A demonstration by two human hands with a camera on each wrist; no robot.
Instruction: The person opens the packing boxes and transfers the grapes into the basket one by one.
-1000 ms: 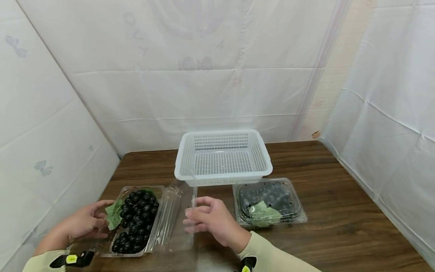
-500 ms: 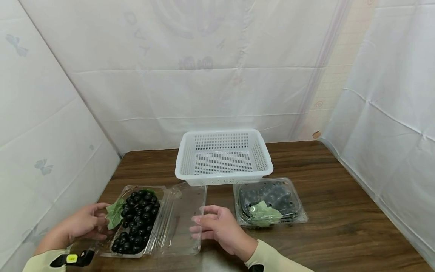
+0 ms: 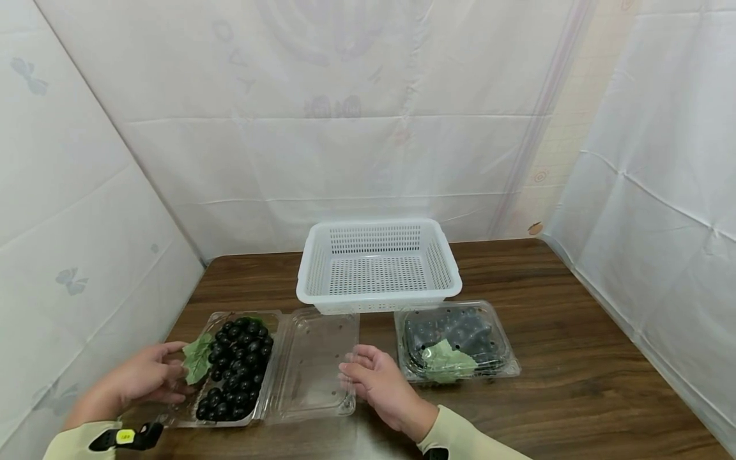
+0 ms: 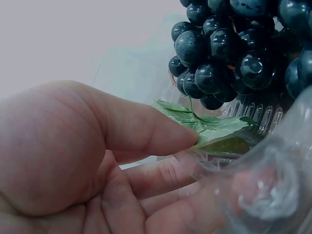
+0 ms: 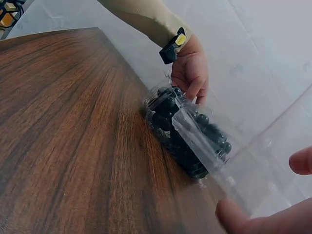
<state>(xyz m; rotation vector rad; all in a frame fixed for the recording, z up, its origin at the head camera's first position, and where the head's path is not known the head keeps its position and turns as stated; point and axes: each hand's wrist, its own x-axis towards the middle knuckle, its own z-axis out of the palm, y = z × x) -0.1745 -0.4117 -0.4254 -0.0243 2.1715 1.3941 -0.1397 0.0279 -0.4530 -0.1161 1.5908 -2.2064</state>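
A clear plastic clamshell box (image 3: 260, 409) lies at the front left, lid hinged open to the right. Black grapes (image 3: 241, 364) fill its base, with a green leaf (image 3: 197, 358) at the left rim. My left hand (image 3: 151, 375) grips that rim: in the left wrist view the thumb presses on the leaf's edge and the fingers lie under the plastic. At the lid (image 3: 319, 364), my right hand (image 3: 379, 386) has its fingertips right at the outer edge. Its thumb and finger stand apart in the right wrist view.
A white perforated basket (image 3: 370, 300) stands at the back middle. To the right sits a second clear box (image 3: 500, 358), closed, with dark fruit and a pale leaf. White sheets (image 3: 345, 140) hang round the wooden table (image 3: 506, 275).
The lid has swung down to the right until it lies nearly flat, my right hand moving right with it. The grape box has shifted slightly; my left hand keeps its grip on the rim.
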